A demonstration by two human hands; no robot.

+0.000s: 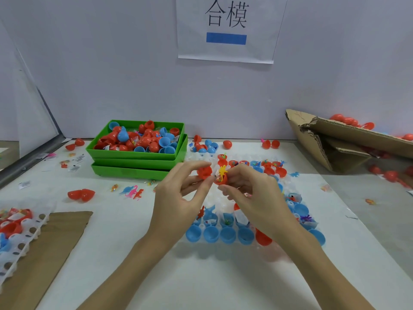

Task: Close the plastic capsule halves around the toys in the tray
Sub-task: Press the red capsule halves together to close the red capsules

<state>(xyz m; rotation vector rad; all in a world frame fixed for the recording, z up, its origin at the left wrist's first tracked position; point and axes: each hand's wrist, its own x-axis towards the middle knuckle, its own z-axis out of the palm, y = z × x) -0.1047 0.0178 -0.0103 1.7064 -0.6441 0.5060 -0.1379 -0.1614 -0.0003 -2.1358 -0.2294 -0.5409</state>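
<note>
My left hand (181,193) pinches a red capsule half (204,172) between thumb and fingers. My right hand (248,189) pinches the other red capsule half (221,180), out of which a small yellow toy (222,170) sticks up. The two halves are close together but apart, held above a clear plastic tray (214,198). The tray holds several blue and red capsule halves (228,234) with small toys inside; my hands hide its middle.
Stacked green bins (138,162) with loose red and blue halves stand at the back left. A torn cardboard box (348,139) lies at the right. Loose toy dinosaurs (134,191) and a red capsule (81,194) lie on the table. Another tray (24,238) sits on cardboard at the left edge.
</note>
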